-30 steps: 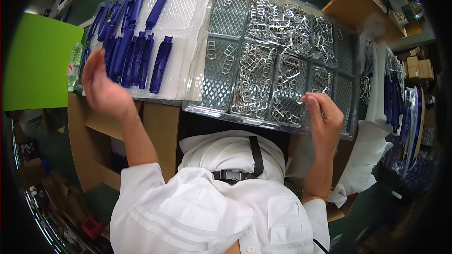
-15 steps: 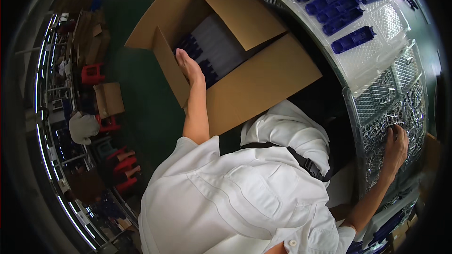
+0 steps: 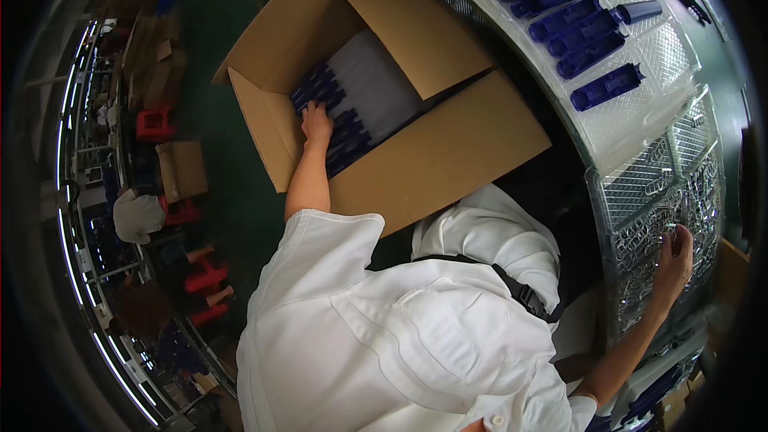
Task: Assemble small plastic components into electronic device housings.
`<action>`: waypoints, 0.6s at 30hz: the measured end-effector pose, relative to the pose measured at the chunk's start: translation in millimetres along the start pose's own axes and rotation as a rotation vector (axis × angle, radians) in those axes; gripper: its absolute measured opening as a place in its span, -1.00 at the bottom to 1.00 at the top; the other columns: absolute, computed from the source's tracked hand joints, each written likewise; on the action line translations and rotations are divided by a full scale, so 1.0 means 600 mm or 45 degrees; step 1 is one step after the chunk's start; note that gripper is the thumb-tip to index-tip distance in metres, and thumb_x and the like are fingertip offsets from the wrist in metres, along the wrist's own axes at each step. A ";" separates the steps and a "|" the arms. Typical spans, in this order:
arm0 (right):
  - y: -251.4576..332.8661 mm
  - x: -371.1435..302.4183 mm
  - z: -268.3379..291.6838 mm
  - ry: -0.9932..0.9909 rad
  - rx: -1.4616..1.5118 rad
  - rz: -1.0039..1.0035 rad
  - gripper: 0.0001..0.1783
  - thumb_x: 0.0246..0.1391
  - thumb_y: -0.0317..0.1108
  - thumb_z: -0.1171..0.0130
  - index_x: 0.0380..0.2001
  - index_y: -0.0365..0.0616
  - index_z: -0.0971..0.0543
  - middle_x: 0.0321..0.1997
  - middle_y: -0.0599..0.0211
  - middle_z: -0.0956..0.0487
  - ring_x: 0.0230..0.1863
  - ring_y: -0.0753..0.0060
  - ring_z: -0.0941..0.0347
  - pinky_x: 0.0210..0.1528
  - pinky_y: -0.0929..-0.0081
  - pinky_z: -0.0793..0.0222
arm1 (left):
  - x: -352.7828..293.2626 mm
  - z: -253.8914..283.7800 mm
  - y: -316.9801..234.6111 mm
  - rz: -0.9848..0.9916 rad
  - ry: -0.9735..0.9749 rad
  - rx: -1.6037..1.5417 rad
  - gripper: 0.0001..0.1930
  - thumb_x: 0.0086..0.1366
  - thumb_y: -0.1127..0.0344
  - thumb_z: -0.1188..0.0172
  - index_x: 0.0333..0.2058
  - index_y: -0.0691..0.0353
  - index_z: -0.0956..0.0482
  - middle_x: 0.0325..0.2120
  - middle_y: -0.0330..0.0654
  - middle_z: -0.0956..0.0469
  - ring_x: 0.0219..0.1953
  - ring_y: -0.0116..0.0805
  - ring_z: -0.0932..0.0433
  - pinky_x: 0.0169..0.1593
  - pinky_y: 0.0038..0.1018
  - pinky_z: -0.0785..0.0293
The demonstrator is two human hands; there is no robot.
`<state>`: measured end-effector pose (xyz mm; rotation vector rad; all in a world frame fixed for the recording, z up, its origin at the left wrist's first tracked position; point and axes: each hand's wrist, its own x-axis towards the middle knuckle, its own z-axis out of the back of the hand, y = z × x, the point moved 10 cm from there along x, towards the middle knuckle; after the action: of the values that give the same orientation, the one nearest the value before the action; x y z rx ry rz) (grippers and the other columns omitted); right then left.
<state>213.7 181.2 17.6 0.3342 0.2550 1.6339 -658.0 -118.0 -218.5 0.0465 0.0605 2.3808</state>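
My left hand [image 3: 318,122] is down inside an open cardboard box [image 3: 440,180], fingers curled on the end of one of the dark blue plastic housings [image 3: 346,132] packed there. A sheet of frosted plastic [image 3: 372,72] lies beside these housings and covers part of the contents. Over on the right, my right hand [image 3: 676,264] is just above a clear tray [image 3: 606,228] full of shiny bent metal clips [image 3: 640,244]. A small metal clip [image 3: 670,229] shows pinched between its thumb and fingers.
Several blue half-shell housings [image 3: 606,86] lie on a clear textured plastic sheet [image 3: 652,124] on the table at upper right. A black slim tool [image 3: 688,0] lies beyond them. Red stools [image 3: 154,124], another carton [image 3: 182,170] and co-workers [image 3: 138,216] are at the left.
My left hand has gone from over the box's left flap down onto the blue housings, and that flap has swung outward. My right hand has lifted slightly from the clips with one pinched.
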 end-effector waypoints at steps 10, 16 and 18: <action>0.020 -0.045 0.051 -0.201 0.283 -0.035 -0.82 0.27 -0.34 -0.35 -0.20 -0.24 -0.65 -0.40 0.32 -0.60 -0.40 0.43 -0.49 -0.28 0.44 -0.44 | -0.051 0.120 -0.007 -0.009 -0.418 -0.228 -0.76 0.43 0.26 -0.21 0.00 0.17 -0.56 0.00 -0.02 -0.55 -0.04 0.13 -0.59 0.02 -0.06 -0.53; -0.036 -0.059 0.048 -0.268 0.095 -0.136 -0.71 0.32 -0.23 -0.32 -0.39 -0.24 -0.63 -0.62 0.36 -0.51 -0.62 0.47 -0.37 -0.50 0.42 -0.32 | -0.046 0.271 -0.078 0.062 -0.575 -1.476 -0.76 0.58 0.21 -0.02 0.04 0.22 -0.47 -0.03 0.00 -0.62 -0.14 -0.10 -0.67 -0.05 -0.23 -0.58; -0.044 -0.074 0.053 -0.246 0.502 -0.221 -0.78 0.38 -0.28 -0.25 -0.27 -0.23 -0.65 -0.59 0.45 -0.50 -0.57 0.61 -0.36 -0.49 0.53 -0.32 | -0.052 0.322 -0.199 0.201 -0.297 -2.363 -0.74 0.57 0.18 0.00 0.05 0.19 -0.48 -0.03 -0.02 -0.60 -0.15 -0.20 -0.67 -0.05 -0.27 -0.61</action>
<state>253.1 138.1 34.7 0.7451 0.4478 1.3638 -543.6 -47.3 -32.9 -0.5396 -2.1699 1.6752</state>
